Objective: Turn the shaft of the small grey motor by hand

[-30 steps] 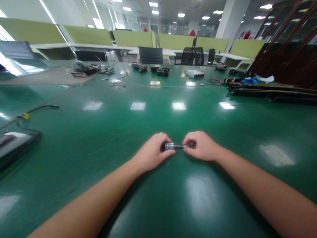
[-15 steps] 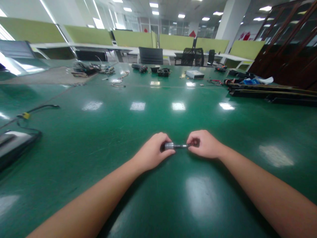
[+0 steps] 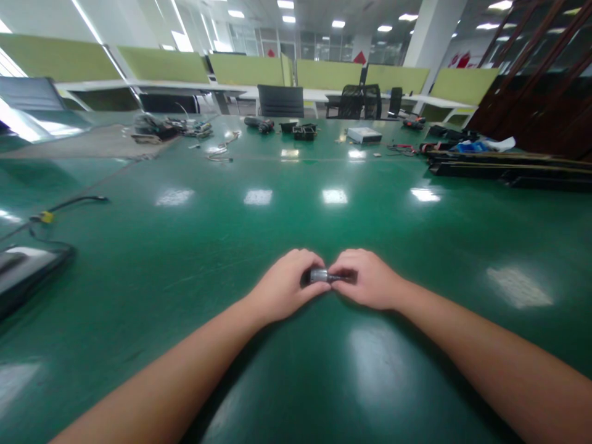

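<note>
My left hand [image 3: 291,282] is closed around the thick, silvery-grey cylindrical body of a screwdriver-like tool [image 3: 318,275], held level just over the green table. From that body a thin dark shaft runs to the right. My right hand [image 3: 367,279] pinches this shaft close to the body, thumb and fingertips together, almost touching my left fingers. The shaft's far end lies in the shadow of my right palm, and its tip cannot be made out. The body's left end is hidden inside my left hand.
On the green table [image 3: 194,345], a grey-and-black device [image 3: 32,271] with a cable lies at left. Electronic parts [image 3: 303,131], a silver box [image 3: 364,135] and loose wires [image 3: 221,151] lie along the back. Long black strips [image 3: 509,171] are stacked at right.
My right hand has slid left along the shaft, from its outer end up to the thick body. My left hand has stayed nearly in place, still holding the tool.
</note>
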`<action>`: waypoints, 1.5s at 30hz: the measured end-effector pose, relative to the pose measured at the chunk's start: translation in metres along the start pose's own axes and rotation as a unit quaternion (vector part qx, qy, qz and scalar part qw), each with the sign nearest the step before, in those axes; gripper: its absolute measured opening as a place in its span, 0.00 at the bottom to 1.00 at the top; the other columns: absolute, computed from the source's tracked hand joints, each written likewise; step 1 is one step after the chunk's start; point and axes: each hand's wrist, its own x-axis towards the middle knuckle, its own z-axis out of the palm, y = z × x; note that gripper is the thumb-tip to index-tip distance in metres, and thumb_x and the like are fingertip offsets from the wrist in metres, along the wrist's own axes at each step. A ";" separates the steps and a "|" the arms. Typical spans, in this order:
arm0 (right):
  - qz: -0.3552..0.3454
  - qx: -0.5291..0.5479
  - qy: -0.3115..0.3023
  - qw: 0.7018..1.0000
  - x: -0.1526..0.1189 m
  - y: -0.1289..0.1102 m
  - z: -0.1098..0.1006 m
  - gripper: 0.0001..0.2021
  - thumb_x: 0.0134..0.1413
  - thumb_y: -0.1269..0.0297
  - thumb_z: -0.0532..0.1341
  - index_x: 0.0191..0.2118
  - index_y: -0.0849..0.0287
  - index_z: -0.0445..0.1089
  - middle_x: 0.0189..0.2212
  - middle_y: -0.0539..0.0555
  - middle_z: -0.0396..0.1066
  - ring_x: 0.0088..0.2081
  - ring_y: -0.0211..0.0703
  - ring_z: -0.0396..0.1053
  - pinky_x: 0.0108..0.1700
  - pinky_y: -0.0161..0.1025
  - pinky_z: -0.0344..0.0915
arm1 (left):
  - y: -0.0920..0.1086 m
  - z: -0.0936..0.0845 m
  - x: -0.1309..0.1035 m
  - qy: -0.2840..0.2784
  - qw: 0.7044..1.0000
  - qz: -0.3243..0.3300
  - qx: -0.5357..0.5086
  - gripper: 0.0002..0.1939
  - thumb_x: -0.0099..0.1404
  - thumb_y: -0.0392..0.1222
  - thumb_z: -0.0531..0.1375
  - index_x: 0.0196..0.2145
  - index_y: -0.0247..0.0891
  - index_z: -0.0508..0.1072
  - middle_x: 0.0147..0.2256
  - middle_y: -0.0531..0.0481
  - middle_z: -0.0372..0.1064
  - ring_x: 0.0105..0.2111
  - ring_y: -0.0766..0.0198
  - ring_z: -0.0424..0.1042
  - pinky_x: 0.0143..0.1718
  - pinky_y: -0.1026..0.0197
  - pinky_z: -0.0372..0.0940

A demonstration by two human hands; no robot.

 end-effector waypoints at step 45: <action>0.005 0.018 0.004 1.000 -0.001 -0.002 -0.001 0.03 0.51 0.71 0.66 0.32 0.59 0.71 0.27 0.48 0.71 0.29 0.37 0.66 0.37 0.36 0.60 | -0.001 -0.001 -0.001 0.006 1.000 -0.007 -0.012 0.12 0.63 0.48 0.65 0.42 0.41 0.72 0.39 0.50 0.71 0.40 0.56 0.68 0.42 0.54 0.63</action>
